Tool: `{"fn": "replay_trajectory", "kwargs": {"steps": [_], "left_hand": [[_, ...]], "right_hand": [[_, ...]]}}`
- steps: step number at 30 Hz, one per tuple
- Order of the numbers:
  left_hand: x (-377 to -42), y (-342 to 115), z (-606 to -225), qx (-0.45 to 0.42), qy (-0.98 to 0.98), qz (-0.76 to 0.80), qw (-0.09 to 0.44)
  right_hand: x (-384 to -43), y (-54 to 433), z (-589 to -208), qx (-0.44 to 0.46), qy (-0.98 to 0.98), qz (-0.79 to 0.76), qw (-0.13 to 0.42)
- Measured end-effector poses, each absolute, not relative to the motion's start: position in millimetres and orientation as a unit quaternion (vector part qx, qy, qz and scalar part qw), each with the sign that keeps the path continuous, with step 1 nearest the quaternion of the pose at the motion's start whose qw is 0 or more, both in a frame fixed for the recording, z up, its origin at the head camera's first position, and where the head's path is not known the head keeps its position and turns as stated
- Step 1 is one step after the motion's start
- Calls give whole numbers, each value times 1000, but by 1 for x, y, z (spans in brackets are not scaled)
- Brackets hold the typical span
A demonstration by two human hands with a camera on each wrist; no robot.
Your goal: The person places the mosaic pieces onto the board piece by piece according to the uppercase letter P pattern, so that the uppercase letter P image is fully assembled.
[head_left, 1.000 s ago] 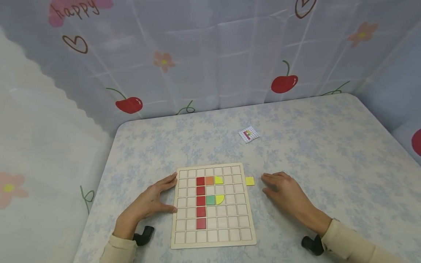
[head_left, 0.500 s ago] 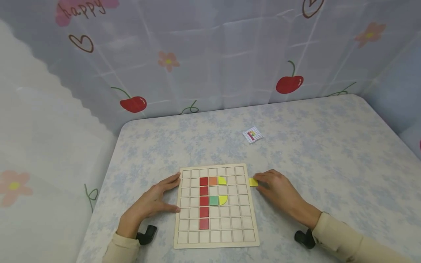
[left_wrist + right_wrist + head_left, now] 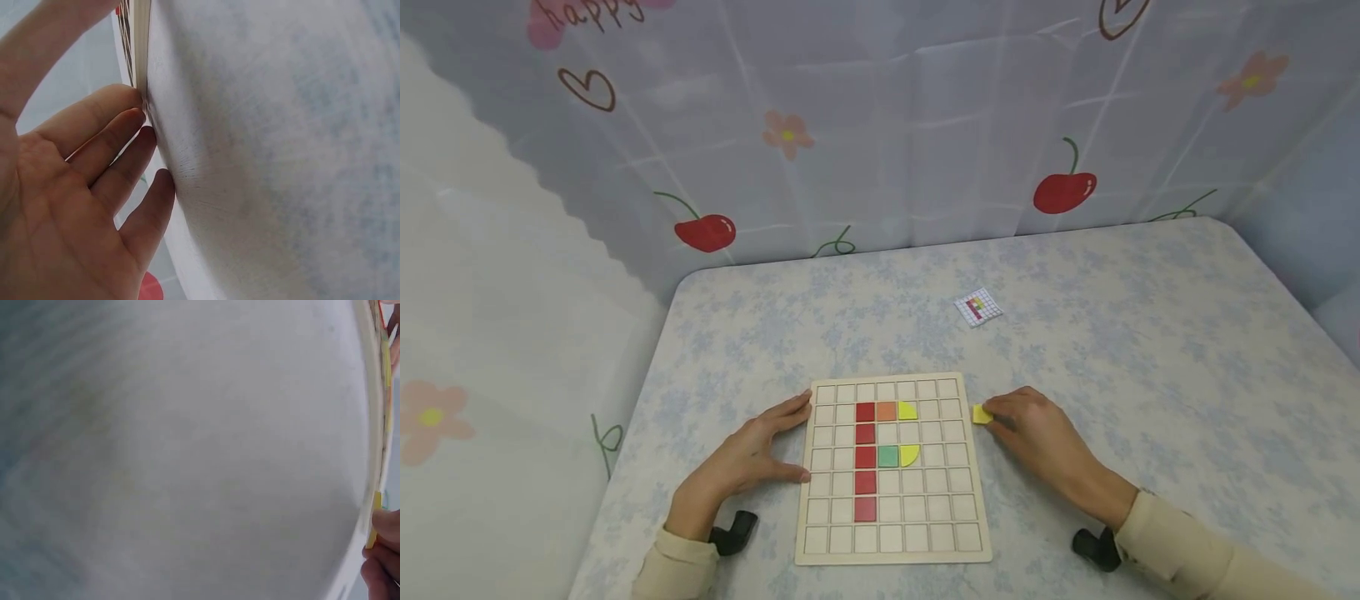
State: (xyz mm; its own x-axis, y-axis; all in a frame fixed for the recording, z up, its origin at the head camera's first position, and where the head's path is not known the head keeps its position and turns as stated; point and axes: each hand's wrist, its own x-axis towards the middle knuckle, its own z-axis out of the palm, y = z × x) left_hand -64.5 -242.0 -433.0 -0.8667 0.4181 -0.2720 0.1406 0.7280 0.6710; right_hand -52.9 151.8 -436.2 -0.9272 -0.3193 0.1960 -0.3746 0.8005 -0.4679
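My right hand [image 3: 1051, 442] pinches a yellow square tile [image 3: 980, 415] just off the right edge of a wooden grid board [image 3: 913, 540]. In the right wrist view, the yellow tile [image 3: 375, 519] shows edge-on between thumb and fingers. My left hand [image 3: 741, 460] rests against the board's left edge, fingers and thumb spread; the left wrist view has the fingertips at the board's side. On the board are a column of several red tiles [image 3: 866, 457], an orange tile [image 3: 887, 411], a green tile [image 3: 888, 456], and two yellow quarter-round tiles, an upper one [image 3: 907, 411] and a lower one [image 3: 909, 455].
A small card [image 3: 978, 307] printed with a coloured grid pattern lies behind the board. The table [image 3: 1120, 333] has a pale blue floral cover. A curtain [image 3: 895, 117] with cherries and flowers hangs behind it. Black curved pieces sit by the left wrist [image 3: 735, 533] and the right wrist.
My right hand has moved left to the yellow square tile, pinched it and tilted it slightly. My left hand has stayed at the board's edge. The head view has shifted a little.
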Motion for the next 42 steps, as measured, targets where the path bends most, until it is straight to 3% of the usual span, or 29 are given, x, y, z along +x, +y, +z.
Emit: {"fn": "replay_trajectory", "kwargs": {"steps": [11, 18, 42], "left_hand": [[-63, -243, -434, 155, 902, 347, 206], [-60, -238, -434, 146, 901, 351, 208], [-62, -233, -434, 162, 901, 345, 205]], "right_hand": [[-49, 114, -434, 225, -924, 307, 13], [-51, 91, -433, 285, -914, 288, 21], [-52, 88, -436, 323, -907, 266, 50]]}}
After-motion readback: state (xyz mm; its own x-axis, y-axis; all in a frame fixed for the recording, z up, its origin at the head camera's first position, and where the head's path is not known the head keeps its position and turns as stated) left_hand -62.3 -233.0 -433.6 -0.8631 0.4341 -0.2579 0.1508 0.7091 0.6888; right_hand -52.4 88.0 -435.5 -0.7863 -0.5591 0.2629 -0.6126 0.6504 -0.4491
